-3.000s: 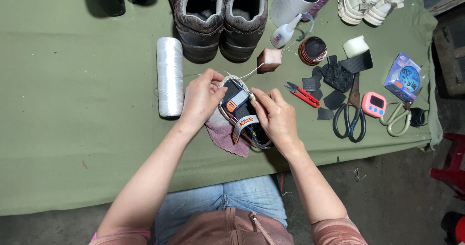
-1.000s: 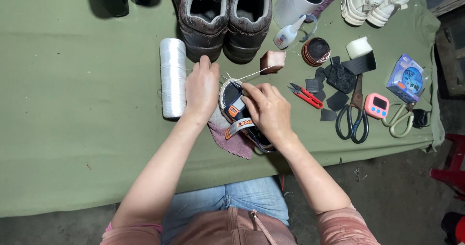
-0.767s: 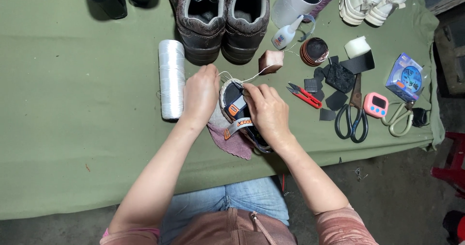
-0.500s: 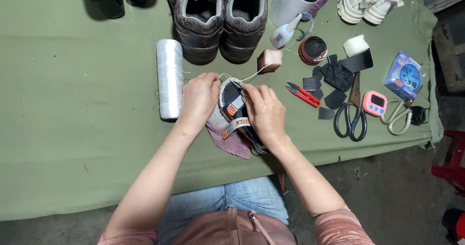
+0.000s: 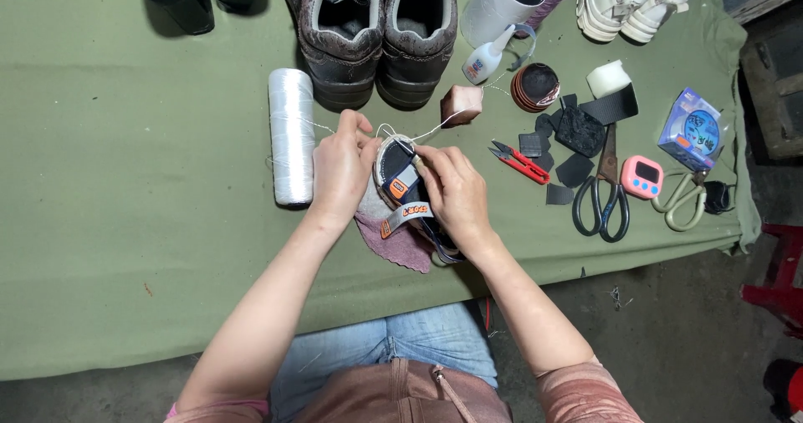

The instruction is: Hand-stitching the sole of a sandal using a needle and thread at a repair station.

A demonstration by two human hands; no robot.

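At the far left of the work zone I note the white thread spool (image 5: 292,135) lying on its side on the green table cover (image 5: 125,222), just beside my left hand (image 5: 343,168). A fine thread (image 5: 322,126) runs from it toward the fingers.

The left hand is curled, fingertips pinched on the thread at the toe of the small sandal (image 5: 400,180), which it also steadies from the left. The sandal lies at the centre of the cover, over a pink cloth (image 5: 401,247), sole rim turned up.

My right hand (image 5: 456,193) is closed around the sandal's right side, thumb and forefinger pressed together at the rim; whether they grip a needle I cannot tell. A second run of thread leads up to a small brown block (image 5: 462,104).

For a sound stitch, I judge the following necessary: keep the left pinch taut so no slack loop forms, hold the sandal firmly against the cloth, and pull in line with the seam.

Red snips (image 5: 520,160) and black scissors (image 5: 604,193) lie further right, within reach.
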